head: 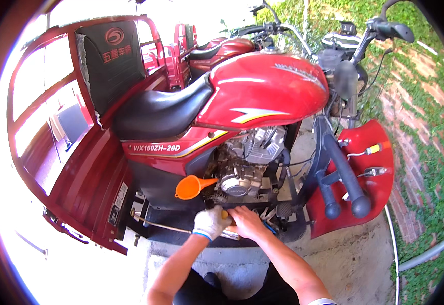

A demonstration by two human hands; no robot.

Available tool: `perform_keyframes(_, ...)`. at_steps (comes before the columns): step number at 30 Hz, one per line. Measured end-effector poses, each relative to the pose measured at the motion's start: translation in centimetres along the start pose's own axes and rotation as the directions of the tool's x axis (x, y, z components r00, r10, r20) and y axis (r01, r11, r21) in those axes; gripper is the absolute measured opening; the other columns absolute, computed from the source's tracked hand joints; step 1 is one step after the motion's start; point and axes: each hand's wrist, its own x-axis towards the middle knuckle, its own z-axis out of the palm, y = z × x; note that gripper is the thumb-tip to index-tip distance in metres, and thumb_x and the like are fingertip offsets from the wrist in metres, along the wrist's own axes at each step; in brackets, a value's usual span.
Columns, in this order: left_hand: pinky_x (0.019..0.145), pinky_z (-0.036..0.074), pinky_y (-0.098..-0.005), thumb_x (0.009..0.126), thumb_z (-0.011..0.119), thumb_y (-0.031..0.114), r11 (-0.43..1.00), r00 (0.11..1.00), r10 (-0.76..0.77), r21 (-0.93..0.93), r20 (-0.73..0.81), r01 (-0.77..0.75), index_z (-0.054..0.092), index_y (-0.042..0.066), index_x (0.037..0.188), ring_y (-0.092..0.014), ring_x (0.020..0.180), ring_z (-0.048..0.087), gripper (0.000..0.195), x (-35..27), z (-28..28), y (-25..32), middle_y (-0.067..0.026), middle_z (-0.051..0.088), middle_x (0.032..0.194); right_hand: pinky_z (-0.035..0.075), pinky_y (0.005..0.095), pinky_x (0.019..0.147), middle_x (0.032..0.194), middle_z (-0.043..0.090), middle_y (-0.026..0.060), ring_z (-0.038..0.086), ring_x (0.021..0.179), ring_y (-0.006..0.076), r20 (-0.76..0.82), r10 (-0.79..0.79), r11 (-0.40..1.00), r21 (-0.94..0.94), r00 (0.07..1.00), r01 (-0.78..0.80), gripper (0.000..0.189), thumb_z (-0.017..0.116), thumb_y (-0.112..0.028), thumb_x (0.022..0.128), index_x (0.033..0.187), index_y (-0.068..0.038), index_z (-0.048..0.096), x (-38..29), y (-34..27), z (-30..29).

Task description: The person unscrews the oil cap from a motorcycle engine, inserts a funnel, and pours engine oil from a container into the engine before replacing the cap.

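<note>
My left hand (209, 224), in a white knit glove with a blue cuff, is closed around a small object with a yellow top (225, 214). My bare right hand (246, 222) meets it from the other side with curled fingers. Both hands cover most of this object, so its full shape cannot be told. Just beneath them shows a shiny, pale surface (230, 234). Beyond my left hand, an orange plastic funnel (188, 187) lies on its side against the engine, its spout pointing right. The metal engine (239, 185) of a red cargo tricycle is just past my hands.
Above the engine are the red fuel tank (264, 89) and black seat (164, 108). A black footboard (168, 219) runs beneath my hands, with a pedal (284, 209) at right. The red front fender (378, 183) and dark tubular guard (344, 179) stand farther right. Ivy-covered bricks lie beyond.
</note>
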Motion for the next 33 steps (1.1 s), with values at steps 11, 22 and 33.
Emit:
perform_keyframes(11, 0.124, 0.034, -0.0413, 0.091, 0.073, 0.055, 0.845, 0.794, 0.531, -0.254, 0.296, -0.47, 0.058, 0.013, 0.146, -0.03, 0.144, 0.048, 0.071, 1.6, 18.2, -8.1, -0.0111, 0.061, 0.146, 0.06, 0.0482, 0.063, 0.068, 0.073, 0.015, 0.076, 0.068, 0.0368, 0.027, 0.007, 0.957, -0.29, 1.0, 0.002, 0.054, 0.065, -0.049, 0.1, 0.099, 0.005, 0.067, 2.7, -1.9, 0.5)
perform_keyframes(22, 0.115, 0.045, -0.0385, 0.081, 0.086, 0.048, 0.858, 0.888, 0.344, -0.486, 0.305, -0.166, 0.059, 0.009, 0.139, -0.033, 0.137, 0.055, 0.075, 1.4, 14.3, -5.8, -0.0155, 0.06, 0.144, 0.058, 0.0448, 0.089, 0.113, 0.067, 0.0204, 0.07, 0.11, 0.0322, 0.35, 0.113, 0.956, -0.295, 0.93, -0.006, 0.049, 0.068, -0.046, 0.099, 0.112, 0.001, 0.063, 4.7, -3.1, -3.2)
perform_keyframes(33, 0.111, 0.049, -0.0405, 0.074, 0.093, 0.047, 0.856, 0.914, 0.282, -0.507, 0.292, -0.103, 0.052, 0.007, 0.142, -0.036, 0.129, 0.061, 0.089, 1.2, 12.6, -5.1, -0.0177, 0.062, 0.137, 0.061, 0.0451, 0.086, 0.126, 0.064, 0.0339, 0.074, 0.102, 0.0363, 0.478, 0.182, 0.948, -0.319, 0.859, -0.024, 0.051, 0.072, -0.038, 0.096, 0.114, 0.01, 0.062, 4.5, -3.5, -4.6)
